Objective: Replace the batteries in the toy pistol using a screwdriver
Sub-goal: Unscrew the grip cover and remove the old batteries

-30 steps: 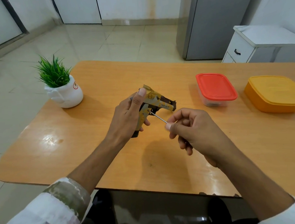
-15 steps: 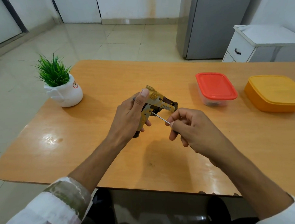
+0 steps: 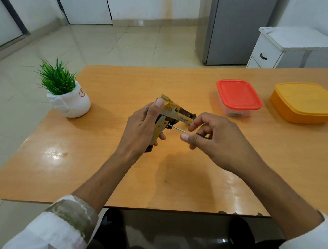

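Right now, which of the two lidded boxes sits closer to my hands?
The clear box with the red lid, just beyond your right hand; the all-yellow box sits farther right.

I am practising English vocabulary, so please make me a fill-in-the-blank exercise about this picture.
1. The left hand grips a yellow toy ____.
2. The right hand pinches a thin ____, its tip on the toy.
3. The white pot holds a green ____.
Missing words: pistol; screwdriver; plant.
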